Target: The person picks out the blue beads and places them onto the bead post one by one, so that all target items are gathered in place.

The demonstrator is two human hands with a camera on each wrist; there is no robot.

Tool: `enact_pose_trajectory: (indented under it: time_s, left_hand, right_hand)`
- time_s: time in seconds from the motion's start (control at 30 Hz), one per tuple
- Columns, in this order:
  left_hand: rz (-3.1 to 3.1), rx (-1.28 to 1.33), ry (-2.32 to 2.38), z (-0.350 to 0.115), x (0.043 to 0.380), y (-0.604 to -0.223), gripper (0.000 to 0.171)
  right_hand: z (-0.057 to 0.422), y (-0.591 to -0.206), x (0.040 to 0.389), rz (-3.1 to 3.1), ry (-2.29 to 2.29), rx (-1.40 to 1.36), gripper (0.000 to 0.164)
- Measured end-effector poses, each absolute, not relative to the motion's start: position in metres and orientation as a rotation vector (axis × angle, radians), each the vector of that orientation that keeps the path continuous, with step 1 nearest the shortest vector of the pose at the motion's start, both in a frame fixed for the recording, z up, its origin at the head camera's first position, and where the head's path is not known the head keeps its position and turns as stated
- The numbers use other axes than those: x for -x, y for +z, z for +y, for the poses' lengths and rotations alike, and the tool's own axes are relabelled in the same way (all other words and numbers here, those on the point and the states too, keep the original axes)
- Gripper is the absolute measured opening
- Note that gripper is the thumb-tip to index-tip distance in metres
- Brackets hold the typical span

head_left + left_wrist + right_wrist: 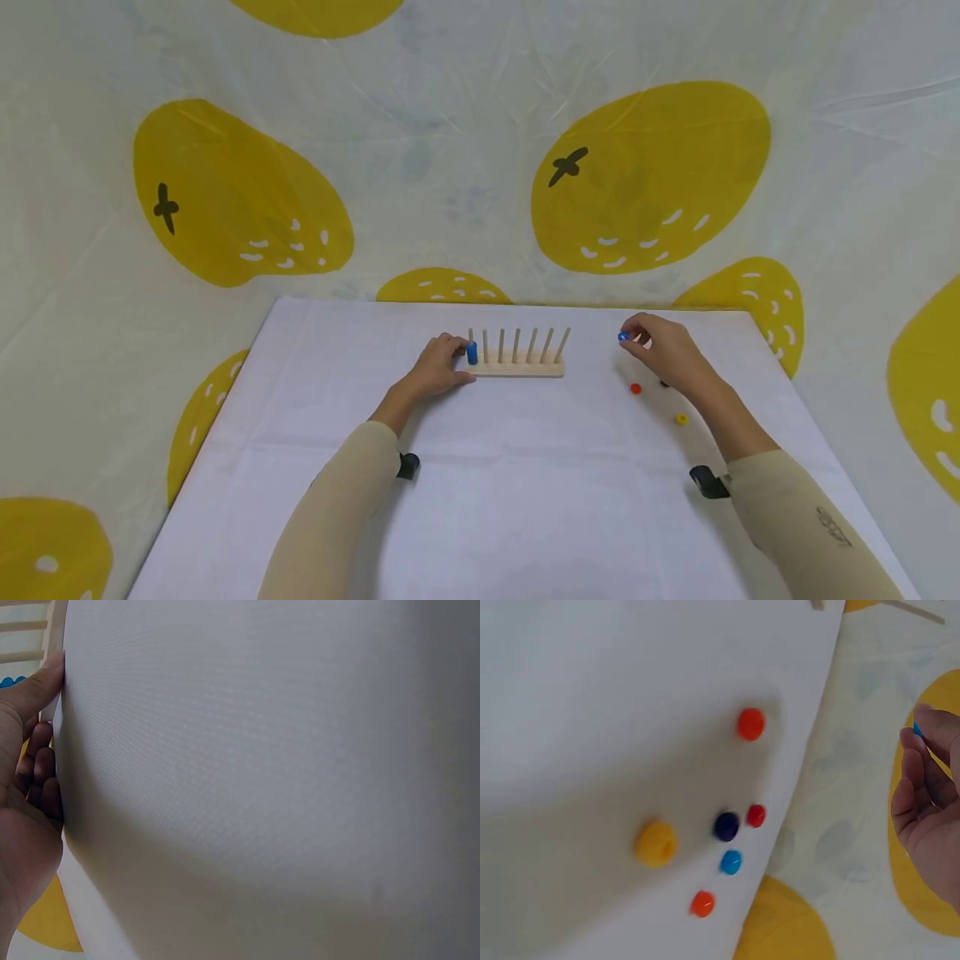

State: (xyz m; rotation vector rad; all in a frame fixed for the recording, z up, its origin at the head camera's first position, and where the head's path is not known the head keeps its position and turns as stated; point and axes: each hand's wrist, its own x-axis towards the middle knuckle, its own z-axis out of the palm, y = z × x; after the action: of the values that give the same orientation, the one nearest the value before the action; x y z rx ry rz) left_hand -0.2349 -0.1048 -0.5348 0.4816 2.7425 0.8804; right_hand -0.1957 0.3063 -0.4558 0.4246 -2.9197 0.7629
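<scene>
At the back middle of the table stands a wooden peg rack [519,372] with a row of several upright pegs. Blue beads [472,354] are stacked on its leftmost peg, and a bit of peg shows above them. My left hand [435,367] grips the rack's left end, thumb at the front edge and fingers behind. Off to the rack's right, my right hand [666,348] is raised over the table. Its thumb and fingertips pinch a blue bead [623,337], mostly covered by the fingers in the right wrist view.
Loose beads lie below the right hand: a yellow bead [656,844], an orange-red bead [751,724], a dark bead [726,826], a red bead [756,816], a blue bead [731,862] and another orange bead [703,903]. A patterned curtain [442,167] hangs behind the white-covered table [525,517].
</scene>
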Motion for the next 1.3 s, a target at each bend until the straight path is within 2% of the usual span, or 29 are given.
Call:
enact_pose_trajectory:
  time_s: [0.6, 1.0, 1.3]
  left_hand:
    - [2.761, -0.489, 0.889, -0.105, 0.236, -0.537, 0.064]
    - [2.758, -0.499, 0.904, -0.105, 0.233, -0.537, 0.062]
    - [2.758, -0.527, 0.906, -0.107, 0.238, -0.539, 0.063]
  right_hand:
    - [0.217, -0.414, 0.22, -2.766, 0.882, -0.706, 0.017]
    - [0.157, -0.416, 0.225, -2.782, 0.969, -0.838, 0.02]
    - [0.129, -0.424, 0.232, -2.771, 1.021, -0.905, 0.019]
